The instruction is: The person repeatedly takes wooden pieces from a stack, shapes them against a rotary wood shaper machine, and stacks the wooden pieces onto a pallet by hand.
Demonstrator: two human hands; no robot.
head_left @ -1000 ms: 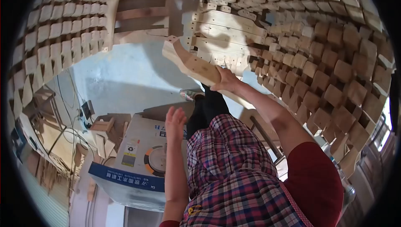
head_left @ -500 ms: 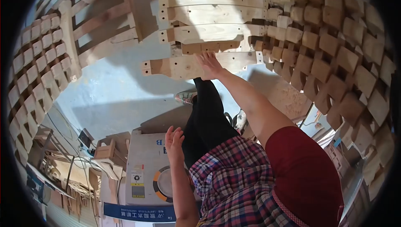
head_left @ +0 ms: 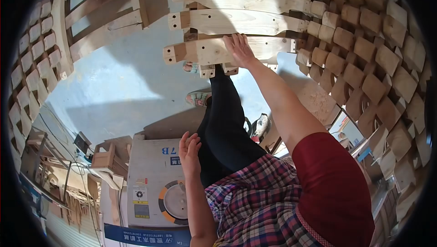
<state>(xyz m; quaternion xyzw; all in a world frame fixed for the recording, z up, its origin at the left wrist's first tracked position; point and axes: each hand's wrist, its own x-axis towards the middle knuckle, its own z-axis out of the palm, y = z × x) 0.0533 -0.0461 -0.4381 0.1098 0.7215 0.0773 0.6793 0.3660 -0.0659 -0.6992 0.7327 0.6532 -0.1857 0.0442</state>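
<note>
My right hand lies across a pale wooden board with shaped ends and drilled holes, its fingers reaching over the far edge. The thumb side is partly hidden. Beyond that board, several similar boards lie in a row, one behind another, in patchy sunlight. Over on the left, my left hand is raised in the air with its fingers loosely bent and apart, holding nothing. Below it stands a light grey machine or box with printed labels and a round dial-like part.
Stacked wooden pieces curve along the right side. Slatted wooden frames stand at upper left, beside more stacked ends. My legs are over the blue-grey floor. Cables and a small wooden stand are at lower left.
The board under my right hand has moved away from me, closer to the row of boards. My view has shifted a little. My left hand stays raised.
</note>
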